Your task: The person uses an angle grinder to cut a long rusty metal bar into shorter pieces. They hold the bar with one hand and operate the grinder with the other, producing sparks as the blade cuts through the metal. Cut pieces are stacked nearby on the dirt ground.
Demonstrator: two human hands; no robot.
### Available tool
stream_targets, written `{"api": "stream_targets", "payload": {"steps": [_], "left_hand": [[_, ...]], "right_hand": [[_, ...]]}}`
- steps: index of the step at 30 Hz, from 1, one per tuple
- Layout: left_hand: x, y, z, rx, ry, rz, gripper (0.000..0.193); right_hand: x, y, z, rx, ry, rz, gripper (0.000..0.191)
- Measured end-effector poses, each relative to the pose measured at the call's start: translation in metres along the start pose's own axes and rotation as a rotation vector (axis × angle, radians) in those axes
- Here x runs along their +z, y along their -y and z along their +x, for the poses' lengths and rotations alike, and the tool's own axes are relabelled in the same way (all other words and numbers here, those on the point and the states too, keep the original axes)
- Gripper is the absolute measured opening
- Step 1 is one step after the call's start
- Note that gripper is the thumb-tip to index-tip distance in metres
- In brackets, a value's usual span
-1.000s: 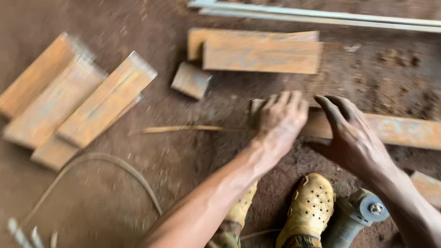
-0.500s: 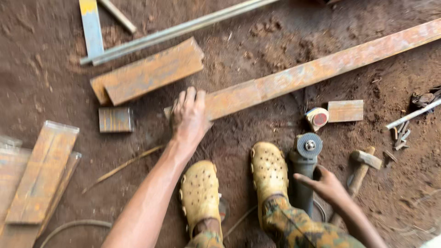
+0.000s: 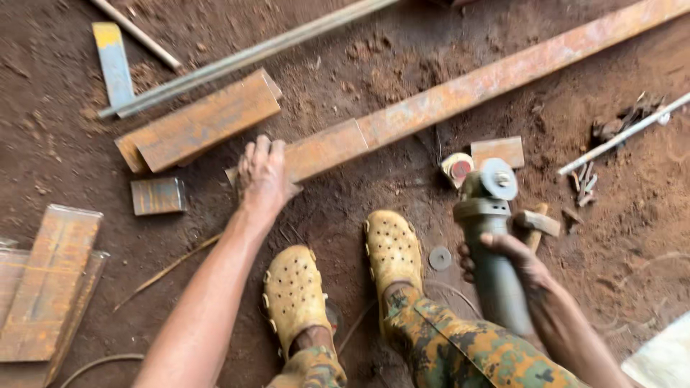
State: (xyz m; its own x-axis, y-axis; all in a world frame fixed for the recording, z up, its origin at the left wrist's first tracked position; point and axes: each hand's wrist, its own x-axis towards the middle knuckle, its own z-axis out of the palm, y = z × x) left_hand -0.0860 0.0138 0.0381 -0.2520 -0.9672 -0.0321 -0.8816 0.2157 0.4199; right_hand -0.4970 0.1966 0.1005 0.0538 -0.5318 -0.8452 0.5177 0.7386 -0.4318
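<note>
My left hand rests flat on the near end of a long rusty steel bar that runs diagonally up to the right across the dirt floor. My right hand grips the body of a grey angle grinder, lifted just off the ground with its disc end pointing away from me. Both of my feet in yellow clogs stand between the two hands.
Short rusty steel pieces lie at the upper left, a small square offcut beside them, more flat pieces at the far left. A hammer, a small plate, a washer and thin rods lie at right.
The view swung right. My left hand settled on the bar's end. My right hand reached to the grinder, took hold of it and raised it.
</note>
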Motion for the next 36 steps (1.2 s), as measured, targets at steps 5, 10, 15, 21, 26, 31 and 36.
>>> {"api": "stream_targets", "payload": {"steps": [5,10,15,21,26,31,36], "left_hand": [[0.003,-0.001,-0.007,0.057,-0.081,0.016,0.087],[0.012,0.006,0.011,0.045,0.018,0.102,0.089],[0.014,-0.008,0.050,0.106,0.179,0.138,0.098],[0.034,-0.022,0.099,0.223,0.214,0.259,0.115],[0.054,-0.008,0.105,0.106,0.377,0.119,0.104],[0.064,0.000,0.104,0.098,0.421,0.097,0.099],[0.058,-0.001,0.098,0.207,0.190,0.133,0.102]], "right_hand": [[0.007,0.035,-0.027,-0.287,0.003,-0.366,0.060],[0.036,0.059,0.008,-0.162,0.002,-0.455,0.063],[0.059,0.068,0.064,-0.126,-0.102,-0.885,0.060],[0.059,0.060,0.111,0.072,0.052,-0.345,0.058],[0.054,0.055,0.113,0.008,0.194,-0.231,0.067],[0.064,0.051,0.104,-0.043,0.331,-0.029,0.074],[0.082,0.052,0.085,-0.216,0.302,0.004,0.087]]}}
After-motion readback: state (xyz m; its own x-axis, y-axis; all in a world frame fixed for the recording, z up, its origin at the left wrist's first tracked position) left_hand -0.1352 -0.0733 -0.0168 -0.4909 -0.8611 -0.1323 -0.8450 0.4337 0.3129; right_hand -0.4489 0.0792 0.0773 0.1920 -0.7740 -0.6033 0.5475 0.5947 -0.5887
